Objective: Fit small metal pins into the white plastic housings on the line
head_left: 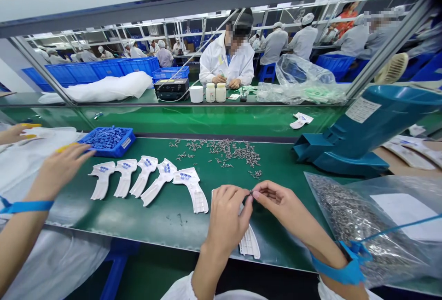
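My left hand (pixel 226 217) and my right hand (pixel 278 201) meet above the near part of the green bench, fingertips pinched together on a small dark metal part (pixel 251 193). Its exact kind is too small to make out. Beneath my left hand lies a white plastic handle shell (pixel 249 244), partly covered by the hand. To the left, several similar white handle shells (pixel 192 189) with blue pieces set in them lie in a row. Loose small metal parts (pixel 235 150) are scattered on the bench beyond my hands.
A blue bin (pixel 110 141) of small blue parts stands at left, near a co-worker's hand (pixel 60 171). On the right are a teal plastic hopper (pixel 366 129) and a clear bag (pixel 366 226) of metal parts. Another worker (pixel 226 60) sits across the line, behind white bottles (pixel 216 93).
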The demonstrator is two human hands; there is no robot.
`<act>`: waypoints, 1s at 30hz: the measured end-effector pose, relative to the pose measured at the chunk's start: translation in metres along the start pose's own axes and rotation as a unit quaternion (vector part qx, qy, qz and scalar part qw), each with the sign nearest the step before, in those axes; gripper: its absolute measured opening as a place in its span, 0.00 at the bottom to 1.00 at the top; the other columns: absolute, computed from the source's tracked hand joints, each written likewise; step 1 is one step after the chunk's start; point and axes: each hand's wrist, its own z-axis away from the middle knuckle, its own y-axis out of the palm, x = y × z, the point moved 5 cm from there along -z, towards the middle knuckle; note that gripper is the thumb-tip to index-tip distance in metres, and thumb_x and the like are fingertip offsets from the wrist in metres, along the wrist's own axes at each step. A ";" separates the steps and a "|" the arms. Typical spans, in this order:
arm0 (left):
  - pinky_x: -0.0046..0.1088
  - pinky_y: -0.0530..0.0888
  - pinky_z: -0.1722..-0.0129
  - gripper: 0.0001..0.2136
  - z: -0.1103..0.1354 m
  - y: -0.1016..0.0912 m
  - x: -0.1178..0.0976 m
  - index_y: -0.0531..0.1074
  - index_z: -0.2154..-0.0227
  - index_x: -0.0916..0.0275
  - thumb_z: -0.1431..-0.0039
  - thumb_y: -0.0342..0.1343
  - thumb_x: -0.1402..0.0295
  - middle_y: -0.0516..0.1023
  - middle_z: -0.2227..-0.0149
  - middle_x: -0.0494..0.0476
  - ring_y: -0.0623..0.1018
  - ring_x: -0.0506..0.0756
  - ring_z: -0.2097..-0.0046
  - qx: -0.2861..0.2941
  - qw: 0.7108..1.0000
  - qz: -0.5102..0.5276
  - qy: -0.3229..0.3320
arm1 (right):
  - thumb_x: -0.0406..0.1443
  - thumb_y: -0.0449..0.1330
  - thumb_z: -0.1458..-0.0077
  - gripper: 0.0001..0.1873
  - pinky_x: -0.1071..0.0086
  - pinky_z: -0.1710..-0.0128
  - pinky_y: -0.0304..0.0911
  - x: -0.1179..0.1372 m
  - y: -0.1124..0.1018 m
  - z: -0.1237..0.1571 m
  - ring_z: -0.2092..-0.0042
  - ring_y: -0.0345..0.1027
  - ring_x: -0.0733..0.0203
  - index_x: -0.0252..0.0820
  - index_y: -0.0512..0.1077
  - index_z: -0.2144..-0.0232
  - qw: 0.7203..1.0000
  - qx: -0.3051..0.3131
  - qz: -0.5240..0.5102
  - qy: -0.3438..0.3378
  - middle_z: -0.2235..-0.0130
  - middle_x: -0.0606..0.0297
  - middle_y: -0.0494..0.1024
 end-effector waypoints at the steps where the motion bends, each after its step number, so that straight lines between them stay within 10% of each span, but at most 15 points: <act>1: 0.36 0.68 0.57 0.05 0.000 -0.002 0.000 0.73 0.61 0.59 0.34 0.53 0.73 0.78 0.62 0.53 0.74 0.56 0.57 0.001 1.000 0.004 0.003 | 0.50 0.61 0.43 0.17 0.66 0.59 0.70 0.000 0.000 0.000 0.62 0.73 0.58 0.43 0.73 0.67 1.000 -0.003 -0.009 -0.001 0.66 0.63 0.78; 30: 0.33 0.68 0.61 0.06 0.001 -0.014 0.004 0.72 0.64 0.59 0.34 0.51 0.72 0.77 0.65 0.54 0.74 0.55 0.61 -0.056 0.996 0.059 -0.048 | 0.49 0.58 0.39 0.16 0.63 0.53 0.70 0.009 0.018 0.002 0.55 0.74 0.54 0.44 0.73 0.59 1.000 0.024 -0.011 -0.013 0.56 0.59 0.79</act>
